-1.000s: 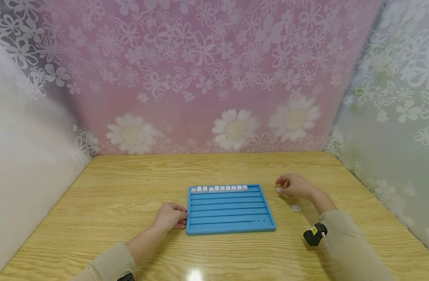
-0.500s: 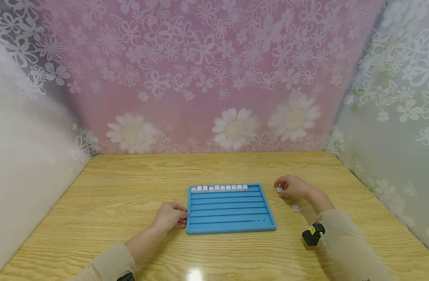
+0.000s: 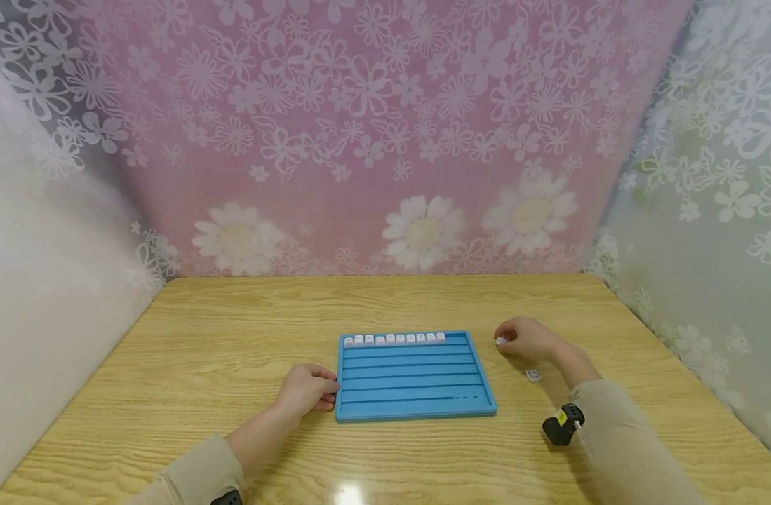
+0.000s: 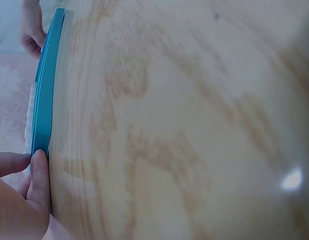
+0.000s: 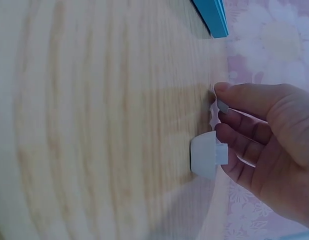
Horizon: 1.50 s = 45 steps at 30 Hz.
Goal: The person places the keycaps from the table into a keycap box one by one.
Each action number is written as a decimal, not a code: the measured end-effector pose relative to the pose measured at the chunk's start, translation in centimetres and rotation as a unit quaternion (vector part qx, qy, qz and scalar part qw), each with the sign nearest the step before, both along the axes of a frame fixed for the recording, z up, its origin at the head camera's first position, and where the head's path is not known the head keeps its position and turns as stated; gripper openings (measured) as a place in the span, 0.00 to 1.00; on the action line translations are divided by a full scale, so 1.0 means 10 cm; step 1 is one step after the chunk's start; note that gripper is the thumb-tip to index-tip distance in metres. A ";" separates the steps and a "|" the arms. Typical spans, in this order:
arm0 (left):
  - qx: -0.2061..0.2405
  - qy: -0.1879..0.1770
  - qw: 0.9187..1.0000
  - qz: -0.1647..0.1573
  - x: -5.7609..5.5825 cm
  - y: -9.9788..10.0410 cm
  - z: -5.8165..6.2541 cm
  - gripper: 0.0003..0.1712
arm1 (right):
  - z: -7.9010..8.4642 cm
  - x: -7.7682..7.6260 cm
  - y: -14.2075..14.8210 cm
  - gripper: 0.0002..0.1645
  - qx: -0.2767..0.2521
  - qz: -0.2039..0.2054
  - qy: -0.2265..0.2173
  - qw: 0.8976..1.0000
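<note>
A shallow blue tray [image 3: 410, 379] with ridged rows lies on the table. White keycaps [image 3: 390, 339] line most of its far row, from the left end. My left hand [image 3: 306, 389] grips the tray's left edge between thumb and fingers, also seen in the left wrist view, where the hand [image 4: 24, 195] is at the tray's corner. Right of the tray, my right hand [image 3: 529, 339] pinches a small white keycap [image 3: 501, 341] close to the tabletop; the fingers partly cover it. A loose keycap [image 3: 533, 375] lies nearer me, its stem upward in the right wrist view [image 5: 203, 155].
The wooden table [image 3: 246, 315] is bounded by a floral pink backdrop [image 3: 334, 140] and pale cloth sides. A black wrist camera [image 3: 563, 424] is strapped at the right sleeve. Light glares off the table's front.
In my right fingers the keycap has turned and shifted slightly, now more covered by them. My left hand, the tray and the loose keycap stay in place.
</note>
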<state>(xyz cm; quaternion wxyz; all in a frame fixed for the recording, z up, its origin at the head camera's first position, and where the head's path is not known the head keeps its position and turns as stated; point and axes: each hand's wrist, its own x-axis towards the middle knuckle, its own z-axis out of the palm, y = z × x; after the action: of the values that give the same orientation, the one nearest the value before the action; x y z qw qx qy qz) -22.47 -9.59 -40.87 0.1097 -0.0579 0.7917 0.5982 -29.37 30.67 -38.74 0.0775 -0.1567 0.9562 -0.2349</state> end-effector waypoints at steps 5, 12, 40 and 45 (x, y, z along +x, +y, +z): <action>-0.003 0.001 1.000 -0.002 -0.02 -0.01 -0.01 0.07 | 0.02 0.00 -0.01 0.08 -0.006 0.003 0.006 1.000; -0.006 0.002 1.000 -0.004 -0.03 -0.01 0.01 0.07 | 0.03 0.00 -0.03 0.06 -0.020 -0.006 0.001 1.000; -0.002 0.000 1.000 0.000 -0.03 -0.01 -0.01 0.06 | 0.06 -0.01 -0.21 0.11 -0.084 0.012 0.017 0.996; 0.001 0.004 1.000 0.000 -0.01 -0.01 0.00 0.07 | 0.08 0.02 -0.25 0.11 -0.107 0.016 0.012 0.994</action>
<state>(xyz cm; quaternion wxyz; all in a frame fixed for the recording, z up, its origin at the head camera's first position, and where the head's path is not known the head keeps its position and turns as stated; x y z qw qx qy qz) -22.61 -9.71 -40.86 0.1066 -0.0555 0.7914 0.5993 -29.19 28.16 -37.95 0.0523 -0.1822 0.9240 -0.3322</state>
